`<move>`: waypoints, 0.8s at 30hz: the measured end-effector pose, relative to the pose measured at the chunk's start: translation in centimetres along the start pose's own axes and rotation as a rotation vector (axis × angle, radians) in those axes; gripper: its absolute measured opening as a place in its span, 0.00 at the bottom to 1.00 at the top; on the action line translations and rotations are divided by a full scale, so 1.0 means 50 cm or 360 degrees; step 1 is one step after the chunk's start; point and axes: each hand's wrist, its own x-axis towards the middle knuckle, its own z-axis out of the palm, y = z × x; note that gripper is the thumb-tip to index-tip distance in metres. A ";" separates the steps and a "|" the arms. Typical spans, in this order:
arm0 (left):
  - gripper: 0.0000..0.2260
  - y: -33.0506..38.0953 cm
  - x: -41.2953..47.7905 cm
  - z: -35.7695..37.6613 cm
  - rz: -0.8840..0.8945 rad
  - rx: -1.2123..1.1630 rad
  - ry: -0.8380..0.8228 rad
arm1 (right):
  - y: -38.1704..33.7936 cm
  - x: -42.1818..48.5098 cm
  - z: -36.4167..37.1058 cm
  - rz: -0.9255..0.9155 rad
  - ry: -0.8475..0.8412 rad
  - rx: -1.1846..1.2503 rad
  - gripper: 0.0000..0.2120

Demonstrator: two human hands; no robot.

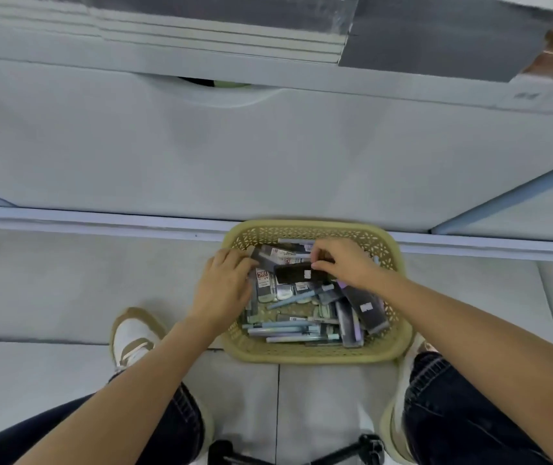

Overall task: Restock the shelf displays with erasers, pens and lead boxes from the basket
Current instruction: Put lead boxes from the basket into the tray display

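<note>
Inside the basket (305, 356), pens (290, 330) and lead boxes (367, 307) lie jumbled.

Blurred, illegible labels (262, 274) on packets (367, 308) in basket (315, 356)

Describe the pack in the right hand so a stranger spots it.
On the floor tiles stands a yellow perforated plastic basket. Over its far half the right hand pinches a flat black rectangular pack. Alone among pale pens and grey packs, it is black with a white sticker.
</note>
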 end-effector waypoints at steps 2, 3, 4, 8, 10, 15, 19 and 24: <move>0.19 0.018 0.012 -0.001 0.0129 -0.0179 -0.0063 | -0.024 -0.001 -0.010 0.0008 -0.0040 0.0312 0.04; 0.24 0.029 0.017 -0.002 0.0174 -0.0217 -0.0140 | -0.039 -0.001 -0.013 -0.0004 -0.0064 0.0478 0.05; 0.29 0.038 0.022 -0.002 0.0186 -0.0184 -0.0217 | -0.054 0.000 -0.016 -0.0019 -0.0088 0.0630 0.04; 0.26 0.039 0.021 -0.005 0.0107 -0.0027 -0.0264 | -0.107 0.012 -0.015 0.0027 -0.0143 0.1026 0.05; 0.23 0.012 0.007 -0.020 0.0032 -0.0308 -0.0281 | -0.127 0.022 -0.007 0.0104 -0.0101 0.1255 0.06; 0.15 -0.076 -0.031 -0.036 -0.0882 -0.1358 -0.0061 | -0.150 0.039 0.076 0.0433 -0.0238 0.1138 0.14; 0.18 -0.099 -0.049 -0.026 -0.0986 -0.1750 -0.0078 | -0.188 0.027 0.184 0.0408 -0.0360 0.0878 0.10; 0.09 -0.097 -0.055 -0.008 -0.0848 -0.1789 -0.0052 | -0.209 0.035 0.233 0.0572 -0.0050 0.0952 0.16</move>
